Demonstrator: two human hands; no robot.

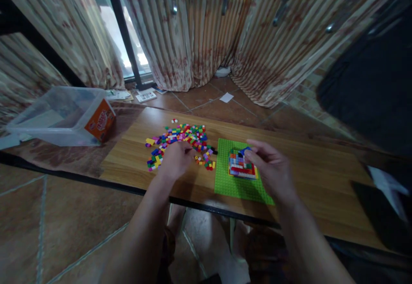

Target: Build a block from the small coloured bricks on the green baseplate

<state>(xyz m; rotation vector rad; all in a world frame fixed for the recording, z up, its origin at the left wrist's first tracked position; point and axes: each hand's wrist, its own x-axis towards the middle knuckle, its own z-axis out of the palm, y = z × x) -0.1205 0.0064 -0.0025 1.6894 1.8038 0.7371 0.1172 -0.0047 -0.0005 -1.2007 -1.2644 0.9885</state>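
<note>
A green baseplate (222,176) lies on the wooden table, with a low block of stacked coloured bricks (238,170) built on it. My right hand (273,163) is over the baseplate's right side, its thumb and index finger pinched on a small blue brick (245,151) at the back of the stack. Whether that brick touches the stack is unclear. Left of the baseplate spreads a pile of loose toy bricks (189,134) in many colours. My left hand (177,158) is closed over the pile's near side, fingertips together; what they hold, if anything, is too small to make out.
A clear plastic bin (61,116) with an orange label stands at the table's left. A dark flat object (376,206) lies at the right end, beside a pale crumpled sheet (386,185). Striped curtains (206,30) hang behind, with a paper (226,97) on the tiled floor.
</note>
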